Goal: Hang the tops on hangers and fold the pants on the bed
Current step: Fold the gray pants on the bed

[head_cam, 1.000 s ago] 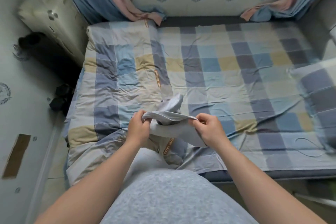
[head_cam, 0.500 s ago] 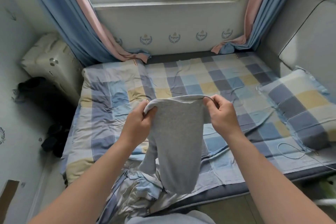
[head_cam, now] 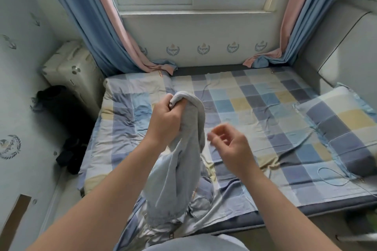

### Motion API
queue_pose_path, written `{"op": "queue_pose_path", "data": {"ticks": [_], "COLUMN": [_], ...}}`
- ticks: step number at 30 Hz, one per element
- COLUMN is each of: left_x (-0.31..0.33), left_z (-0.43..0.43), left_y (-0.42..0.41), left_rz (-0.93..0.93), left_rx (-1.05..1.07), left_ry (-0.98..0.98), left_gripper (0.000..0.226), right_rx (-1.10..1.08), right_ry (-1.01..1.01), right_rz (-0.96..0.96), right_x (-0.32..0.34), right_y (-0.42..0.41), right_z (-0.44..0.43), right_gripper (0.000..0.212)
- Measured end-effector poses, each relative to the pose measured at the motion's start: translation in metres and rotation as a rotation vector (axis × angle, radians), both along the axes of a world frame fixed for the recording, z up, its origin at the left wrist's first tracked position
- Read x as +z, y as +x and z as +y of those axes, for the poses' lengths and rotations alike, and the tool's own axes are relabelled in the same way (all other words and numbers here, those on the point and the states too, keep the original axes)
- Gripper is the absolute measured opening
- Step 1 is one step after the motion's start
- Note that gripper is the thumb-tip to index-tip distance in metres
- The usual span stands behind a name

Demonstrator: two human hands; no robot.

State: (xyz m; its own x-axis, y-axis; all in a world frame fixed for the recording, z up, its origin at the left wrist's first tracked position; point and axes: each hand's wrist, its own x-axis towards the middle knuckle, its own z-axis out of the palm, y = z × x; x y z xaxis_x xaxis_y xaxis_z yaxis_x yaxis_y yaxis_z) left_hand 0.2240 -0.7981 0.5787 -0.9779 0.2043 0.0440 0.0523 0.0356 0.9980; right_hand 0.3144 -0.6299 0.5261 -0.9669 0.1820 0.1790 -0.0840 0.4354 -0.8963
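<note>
Small grey pants (head_cam: 179, 169) hang in the air over the near edge of the bed (head_cam: 255, 108). My left hand (head_cam: 166, 122) grips their bunched waistband at the top, and the legs dangle down to the crumpled quilt. My right hand (head_cam: 228, 144) hovers just right of the pants, apart from them. Its fingers are loosely curled and hold nothing. The hand is blurred by motion.
A checked quilt covers the bed, crumpled at the near edge (head_cam: 183, 226). A matching pillow (head_cam: 342, 126) lies at the right. A cream suitcase (head_cam: 71, 73) and dark items on the floor (head_cam: 69, 155) sit left of the bed. Curtains (head_cam: 106, 26) frame the window behind.
My right hand has let go of the waistband and dropped to the right. My left hand now holds the pants alone, with the waistband gathered together instead of stretched wide.
</note>
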Motion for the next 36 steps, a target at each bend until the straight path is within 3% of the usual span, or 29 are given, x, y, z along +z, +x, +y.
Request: {"op": "queue_pose_path", "data": {"ticks": [2,4,7,10,12,15,25,29,31,36], "left_x": [0.006,0.011,0.017,0.021,0.022,0.021,0.003,-0.018,-0.03,-0.058], "left_z": [0.006,0.015,0.035,0.06,0.075,0.094,0.132,0.149,0.156,0.168], "left_y": [0.0,0.001,0.004,0.007,0.007,0.004,-0.019,-0.026,-0.027,-0.019], "left_rz": [-0.045,-0.095,-0.156,-0.173,-0.179,-0.156,-0.146,-0.204,-0.239,-0.327], "left_rx": [0.023,0.047,0.079,0.154,0.202,0.254,0.406,0.391,0.343,0.141], "left_ry": [0.029,0.071,0.137,0.207,0.258,0.299,0.39,0.263,0.179,0.008], "left_gripper": [0.031,0.019,0.02,0.018,0.016,0.014,0.017,0.015,0.019,0.012], "right_rx": [0.078,0.128,0.152,0.116,0.059,0.007,-0.087,-0.034,-0.029,-0.034], "right_ry": [0.02,0.054,0.061,0.039,0.101,0.197,0.414,0.354,0.279,-0.111], "right_rz": [-0.067,-0.163,-0.24,-0.265,-0.234,-0.237,-0.559,-0.54,-0.487,-0.488], "right_x": [-0.01,-0.017,-0.02,-0.02,-0.022,-0.034,-0.077,-0.061,-0.053,-0.038], "right_y": [-0.003,-0.007,-0.02,-0.038,-0.05,-0.06,-0.053,-0.067,-0.073,-0.079], "right_z": [-0.002,0.0,0.007,0.018,0.031,0.061,0.201,0.228,0.233,0.226], "right_gripper": [0.013,0.033,0.052,0.041,0.01,0.031,0.026,0.011,0.021,0.022]}}
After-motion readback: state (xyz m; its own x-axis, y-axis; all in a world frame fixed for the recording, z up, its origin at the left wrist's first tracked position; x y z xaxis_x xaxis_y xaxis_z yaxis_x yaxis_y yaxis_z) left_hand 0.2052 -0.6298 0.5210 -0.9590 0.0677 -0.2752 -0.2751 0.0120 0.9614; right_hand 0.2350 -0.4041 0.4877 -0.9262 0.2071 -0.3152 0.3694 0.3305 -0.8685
